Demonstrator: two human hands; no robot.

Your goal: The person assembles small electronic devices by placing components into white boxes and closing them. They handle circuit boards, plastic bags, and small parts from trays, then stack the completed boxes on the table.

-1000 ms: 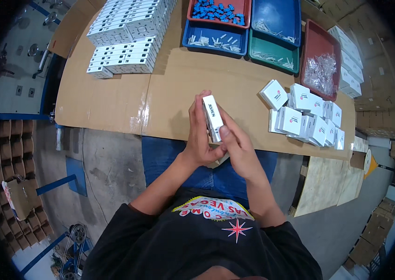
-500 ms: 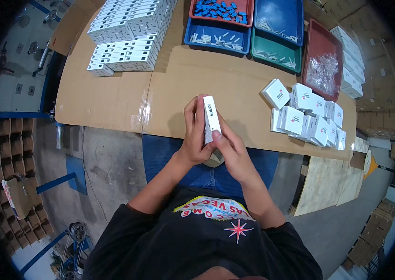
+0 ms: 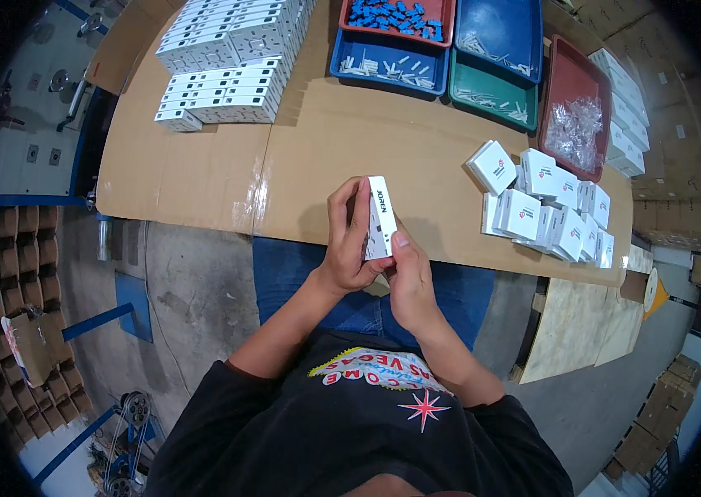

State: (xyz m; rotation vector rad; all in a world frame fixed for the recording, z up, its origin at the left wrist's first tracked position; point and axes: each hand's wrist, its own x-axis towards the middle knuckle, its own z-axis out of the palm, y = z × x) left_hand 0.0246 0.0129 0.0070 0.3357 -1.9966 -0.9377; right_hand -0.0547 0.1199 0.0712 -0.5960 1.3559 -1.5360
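Between my two hands, just above the near edge of the cardboard-covered table (image 3: 201, 178), stands a small white box (image 3: 381, 211) with dark print on its narrow side. My left hand (image 3: 345, 240) grips it from the left, fingers along its side. My right hand (image 3: 408, 269) holds its lower right corner, the thumb pressed against the edge. The right fingers behind the box are mostly hidden. To the right lies a loose pile of similar white boxes (image 3: 520, 215), the nearest things to my right hand.
Tall stacks of white boxes (image 3: 230, 108) stand at the far left. At the back are a red tray of blue parts (image 3: 448, 37), a blue tray of white pins (image 3: 335, 66), another blue tray (image 3: 537, 41), a green tray (image 3: 495, 122) and a dark red tray of clear bags (image 3: 551, 83).
The white box has tilted and shifted slightly right and down, showing more of its left face. My right hand has moved lower and its thumb now lies upright at the box's edge.
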